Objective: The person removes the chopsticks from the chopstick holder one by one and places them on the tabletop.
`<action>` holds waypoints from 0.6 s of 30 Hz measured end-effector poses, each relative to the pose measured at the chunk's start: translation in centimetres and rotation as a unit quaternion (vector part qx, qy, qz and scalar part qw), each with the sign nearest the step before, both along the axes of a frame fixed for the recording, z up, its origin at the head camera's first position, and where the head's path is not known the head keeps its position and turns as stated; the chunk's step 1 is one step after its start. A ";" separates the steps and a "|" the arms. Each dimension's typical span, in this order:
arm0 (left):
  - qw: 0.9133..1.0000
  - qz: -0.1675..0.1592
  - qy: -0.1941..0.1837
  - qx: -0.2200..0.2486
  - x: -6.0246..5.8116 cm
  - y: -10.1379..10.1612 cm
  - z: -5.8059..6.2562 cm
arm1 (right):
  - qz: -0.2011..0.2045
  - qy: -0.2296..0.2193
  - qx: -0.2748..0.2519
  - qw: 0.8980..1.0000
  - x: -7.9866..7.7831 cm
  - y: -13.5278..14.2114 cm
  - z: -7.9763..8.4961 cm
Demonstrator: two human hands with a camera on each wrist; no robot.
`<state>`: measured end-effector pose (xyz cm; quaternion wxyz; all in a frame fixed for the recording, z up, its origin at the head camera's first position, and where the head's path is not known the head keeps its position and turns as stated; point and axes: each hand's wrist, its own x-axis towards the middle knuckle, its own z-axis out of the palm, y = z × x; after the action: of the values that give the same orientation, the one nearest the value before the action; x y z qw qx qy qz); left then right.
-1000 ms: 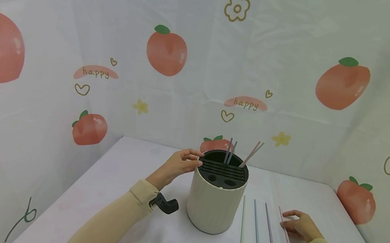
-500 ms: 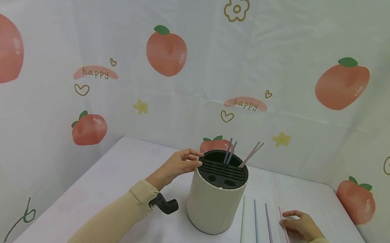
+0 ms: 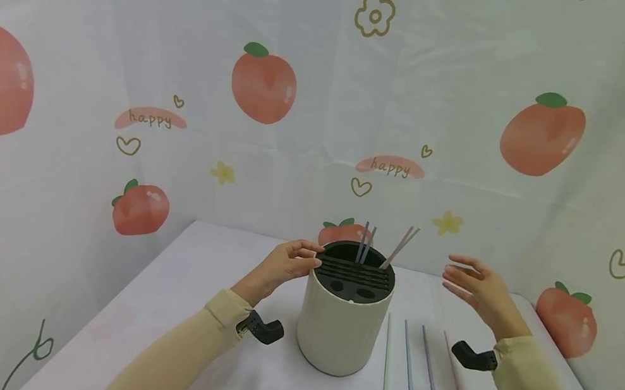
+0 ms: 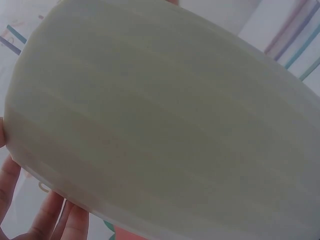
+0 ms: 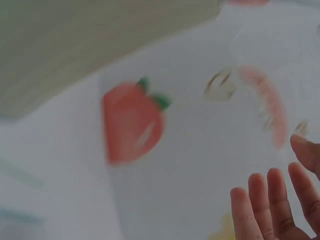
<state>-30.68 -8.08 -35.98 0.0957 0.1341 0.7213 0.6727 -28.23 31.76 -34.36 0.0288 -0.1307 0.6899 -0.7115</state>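
A cream ribbed pen holder (image 3: 339, 331) stands upright on the white table, with a black slotted insert (image 3: 354, 272) in its top. My left hand (image 3: 282, 265) touches its left upper rim with the fingertips and thumb; in the left wrist view those fingers (image 4: 47, 215) lie along its side. Several thin pastel sticks (image 3: 400, 249) lean out of the rear compartment. To the right of the holder, a green stick (image 3: 386, 368), a blue stick (image 3: 410, 374), a purple stick (image 3: 431, 376) and a pink stick (image 3: 455, 381) lie side by side. Above them my right hand (image 3: 482, 292) is raised, fingers spread, holding nothing.
A white backdrop curtain (image 3: 291, 180) printed with peaches, flowers and "happy" rises behind and beside the table (image 3: 215, 254). A black wrist camera (image 3: 473, 357) sits at the right cuff, another wrist camera (image 3: 264, 328) at the left.
My right hand has left the pink stick and risen up and away from the table; the stick stays lying there. My left hand keeps its place at the holder's rim.
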 end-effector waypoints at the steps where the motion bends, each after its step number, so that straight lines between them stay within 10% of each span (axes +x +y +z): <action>1: 1.000 0.000 0.001 0.000 0.0 0.0 0.0 | 0.008 0.015 -0.011 1.000 0.0 -0.8 0.8; 7: 1.000 -0.005 0.007 0.003 0.1 -0.1 -0.1 | 0.037 0.069 -0.035 0.996 0.0 -5.1 3.4; 18: 1.000 -0.005 0.002 0.012 -0.1 -0.1 -0.3 | 0.064 0.067 -0.081 0.992 -0.9 -8.1 1.9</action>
<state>-30.74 -8.19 -36.24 0.0962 0.1400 0.7124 0.6809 -29.17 23.67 -32.47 0.0174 -0.2233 0.6210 -0.7511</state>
